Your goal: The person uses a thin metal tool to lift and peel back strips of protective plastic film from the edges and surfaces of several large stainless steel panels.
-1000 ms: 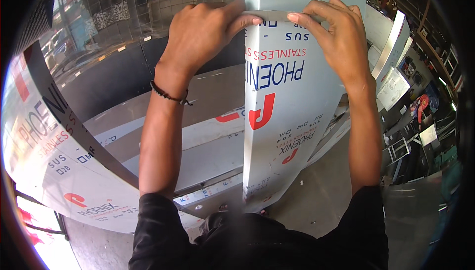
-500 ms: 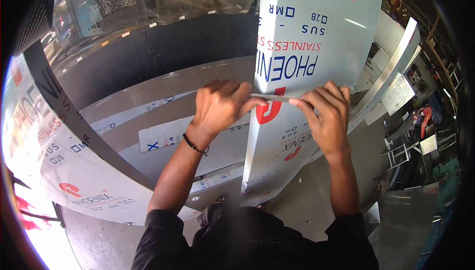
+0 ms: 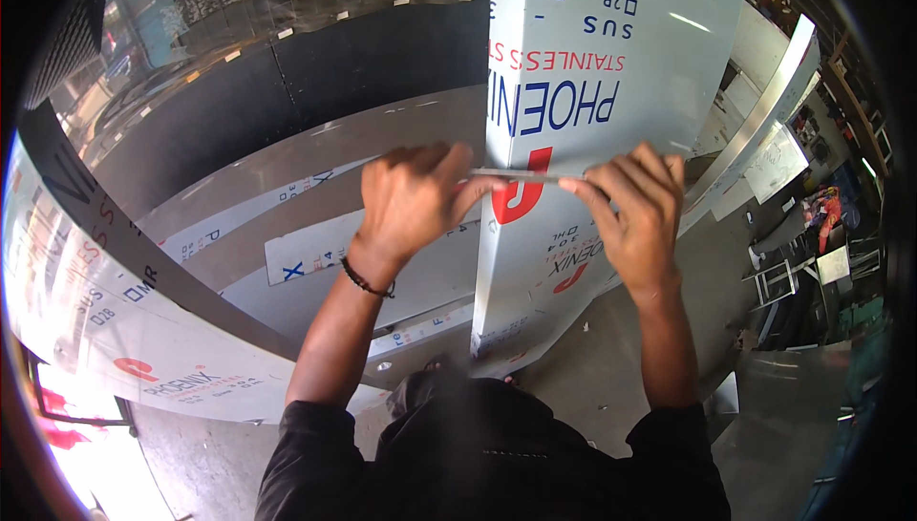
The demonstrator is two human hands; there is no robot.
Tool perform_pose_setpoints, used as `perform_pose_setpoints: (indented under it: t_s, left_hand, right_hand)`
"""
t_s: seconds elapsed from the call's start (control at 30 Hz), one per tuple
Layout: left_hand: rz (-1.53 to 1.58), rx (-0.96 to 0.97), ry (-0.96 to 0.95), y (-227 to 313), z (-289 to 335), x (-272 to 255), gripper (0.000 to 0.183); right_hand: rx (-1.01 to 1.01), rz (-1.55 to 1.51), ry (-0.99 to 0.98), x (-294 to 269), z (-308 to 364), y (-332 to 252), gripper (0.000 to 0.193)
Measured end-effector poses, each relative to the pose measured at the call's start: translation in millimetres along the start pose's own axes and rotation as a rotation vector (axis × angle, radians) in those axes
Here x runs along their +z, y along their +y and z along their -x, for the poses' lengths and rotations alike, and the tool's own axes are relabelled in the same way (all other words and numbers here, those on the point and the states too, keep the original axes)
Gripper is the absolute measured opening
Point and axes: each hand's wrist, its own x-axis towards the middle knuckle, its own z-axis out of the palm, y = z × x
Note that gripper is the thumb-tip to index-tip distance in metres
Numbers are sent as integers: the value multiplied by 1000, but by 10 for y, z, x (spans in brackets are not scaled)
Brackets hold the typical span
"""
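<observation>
Between my two hands stretches a thin grey flat bar (image 3: 537, 176), lying crosswise over the corner of a tall box-shaped panel (image 3: 659, 91) covered in white printed film. My left hand (image 3: 406, 198) is closed round the bar's left end, thumb along its near side. On the other end, my right hand (image 3: 632, 211) pinches it between thumb and fingers. The bar seems to rest on the panel's edge, near a red printed mark; contact is partly hidden. Whether the bar is a file or a plain strip, I cannot tell.
A curved film-covered metal panel (image 3: 162, 330) rises at the left. Film-covered sheet pieces (image 3: 382, 254) lie low behind my left arm. Another long panel edge (image 3: 764, 110) stands at the right, beyond it a metal frame (image 3: 776, 282) and clutter. A dark wall panel (image 3: 382, 63) runs across the back.
Both hands and the bar have shifted slightly up in the picture, my left hand also a little leftward. The view has tilted slightly. The grip on the bar is the same.
</observation>
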Motion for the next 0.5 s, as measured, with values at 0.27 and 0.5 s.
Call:
perform_pose_setpoints:
  t_s: [0.27,0.5]
  left_hand:
    - [31,79,64,-124,-268,-70,49]
    - [112,13,-31,-35,245,117,47]
  right_hand:
    - [-62,85,49,-70,-237,17,26]
    - [-12,45,-51,42,139,-120,25]
